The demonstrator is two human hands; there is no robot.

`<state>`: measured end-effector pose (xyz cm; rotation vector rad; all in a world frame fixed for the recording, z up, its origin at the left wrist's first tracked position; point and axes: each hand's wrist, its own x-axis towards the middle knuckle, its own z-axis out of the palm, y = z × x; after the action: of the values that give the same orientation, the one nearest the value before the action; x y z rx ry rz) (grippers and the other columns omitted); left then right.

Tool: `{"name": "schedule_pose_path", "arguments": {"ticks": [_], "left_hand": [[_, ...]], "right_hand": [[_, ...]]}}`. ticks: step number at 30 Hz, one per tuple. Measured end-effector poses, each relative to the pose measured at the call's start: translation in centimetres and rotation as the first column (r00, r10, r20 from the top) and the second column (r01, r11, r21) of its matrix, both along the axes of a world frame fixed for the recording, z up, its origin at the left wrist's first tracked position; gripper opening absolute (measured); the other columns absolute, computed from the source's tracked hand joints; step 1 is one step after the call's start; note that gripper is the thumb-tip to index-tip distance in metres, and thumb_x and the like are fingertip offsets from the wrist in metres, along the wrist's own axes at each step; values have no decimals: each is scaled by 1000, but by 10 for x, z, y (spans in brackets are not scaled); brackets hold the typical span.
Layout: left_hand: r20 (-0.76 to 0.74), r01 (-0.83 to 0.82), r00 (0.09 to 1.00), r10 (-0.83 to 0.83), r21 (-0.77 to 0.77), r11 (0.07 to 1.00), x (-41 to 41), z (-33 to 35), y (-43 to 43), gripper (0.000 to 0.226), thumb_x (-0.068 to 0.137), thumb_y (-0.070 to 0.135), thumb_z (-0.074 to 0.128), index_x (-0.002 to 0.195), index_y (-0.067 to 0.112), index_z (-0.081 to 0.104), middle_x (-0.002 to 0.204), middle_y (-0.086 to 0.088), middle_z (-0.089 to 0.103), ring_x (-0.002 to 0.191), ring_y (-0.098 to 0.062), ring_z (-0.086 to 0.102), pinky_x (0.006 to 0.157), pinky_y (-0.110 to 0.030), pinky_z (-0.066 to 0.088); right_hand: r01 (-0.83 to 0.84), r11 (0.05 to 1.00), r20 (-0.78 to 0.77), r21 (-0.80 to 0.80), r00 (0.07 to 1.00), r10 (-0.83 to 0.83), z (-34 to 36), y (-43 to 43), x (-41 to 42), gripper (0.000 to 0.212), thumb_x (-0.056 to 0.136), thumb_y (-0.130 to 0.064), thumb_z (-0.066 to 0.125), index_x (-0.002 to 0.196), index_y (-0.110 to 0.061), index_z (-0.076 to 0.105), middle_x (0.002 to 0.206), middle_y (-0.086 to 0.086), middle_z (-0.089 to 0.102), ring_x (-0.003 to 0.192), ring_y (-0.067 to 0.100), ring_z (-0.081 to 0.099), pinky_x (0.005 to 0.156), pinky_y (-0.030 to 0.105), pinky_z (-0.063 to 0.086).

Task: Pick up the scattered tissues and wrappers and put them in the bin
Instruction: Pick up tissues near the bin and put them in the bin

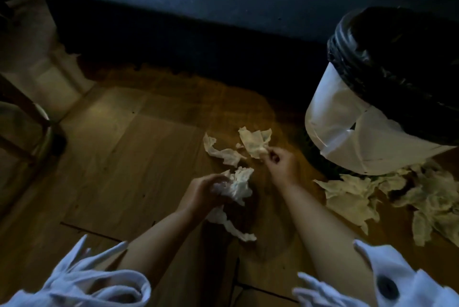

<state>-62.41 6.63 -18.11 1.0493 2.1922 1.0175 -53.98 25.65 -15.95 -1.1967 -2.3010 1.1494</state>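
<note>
So I'm crouched over the brown wooden floor (pixel 119 138) in pretty dim light, gathering litter. My left hand (pixel 206 191) is curled shut around a crumpled white tissue wad (pixel 239 186), with a twisted tail of it dangling down toward me to about (pixel 238 231). My right hand (pixel 280 157) is closed in a pinch, thumb and fingers gripping the near corner of a flat, creased cream tissue sheet (pixel 255 143) that fans out away from me. Can't say whether that sheet is fully off the floor yet.

Just left of that sheet, touching or nearly touching it, there's a long wrinkled cream tissue strip (pixel 221 151) lying on the boards. Its long axis runs from far-left to near-right, ending close to my right fingers.

The round white bin with a black plastic liner (pixel 367 133) sits to the far right, beyond my right hand. So the right hand is clearly the nearer one for the drop, and the move is basically up and to the right over the rim. The left would have to cross over.

Still loads left, I'd say: a pile of crumpled cream tissues (pixel 357 197) is spread at the foot of the bin on the right, right up against its base. No wrappers that I can make out, it's too dark.
</note>
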Motion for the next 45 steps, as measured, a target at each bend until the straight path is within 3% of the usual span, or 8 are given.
{"name": "schedule_pose_path", "arguments": {"ticks": [4,11,16,19,23,31,38,45], "left_hand": [[-35,-125,991,129,116,985,-15,4,12,82,67,30,81,136,36,36,144,3,38,130,-16,39,103,-39,45],[-86,135,978,-189,-430,893,-43,20,46,128,56,53,80,141,48,-16,154,0,-29,139,-36,-27,111,-60,-8],[-30,211,967,-252,-461,862,-20,11,49,107,63,59,73,144,49,3,159,3,-4,145,-35,-6,114,-59,3],[-87,100,985,-147,-401,910,11,6,47,84,72,58,66,142,46,21,157,5,10,144,-30,8,115,-54,11],[7,-38,999,41,-296,954,35,2,40,50,80,44,66,126,40,47,149,4,26,135,-25,25,109,-43,32],[355,-278,872,338,-211,937,82,22,25,21,86,9,61,105,18,60,111,-9,61,85,-10,64,63,-20,54],[569,-496,655,497,-172,851,147,72,33,46,80,10,68,124,2,54,109,-18,64,84,-24,64,73,-35,54],[628,-484,705,330,85,871,164,186,81,39,80,13,68,117,5,59,85,-3,63,67,-12,58,50,-17,50]], "right_hand": [[4,998,144,-69,990,6,1,22,-43,54,82,-26,68,131,-18,47,144,5,34,122,18,43,99,35,45],[-295,944,350,-147,877,329,-5,7,-23,36,90,-15,56,126,-18,51,122,6,58,111,22,57,96,36,48],[131,986,-113,108,987,-118,-6,-3,53,40,87,-11,61,126,-14,52,114,-4,57,101,11,58,73,12,45],[425,880,-65,214,905,-421,-15,22,100,36,83,-14,65,117,-4,59,109,14,65,101,30,61,81,35,49],[247,969,271,-14,934,-234,-17,43,131,34,90,-23,59,120,-7,61,131,10,52,129,32,43,108,35,31],[-3,999,227,-49,974,14,-10,21,163,23,83,-2,63,106,-3,68,116,14,62,111,28,58,79,10,37],[109,973,-175,-205,974,-146,36,5,215,30,80,2,65,110,-2,65,107,10,65,97,19,63,68,7,50],[155,987,-519,42,847,-112,152,32,237,35,76,-14,74,108,-18,60,101,-4,63,91,-2,61,72,6,49]]}}
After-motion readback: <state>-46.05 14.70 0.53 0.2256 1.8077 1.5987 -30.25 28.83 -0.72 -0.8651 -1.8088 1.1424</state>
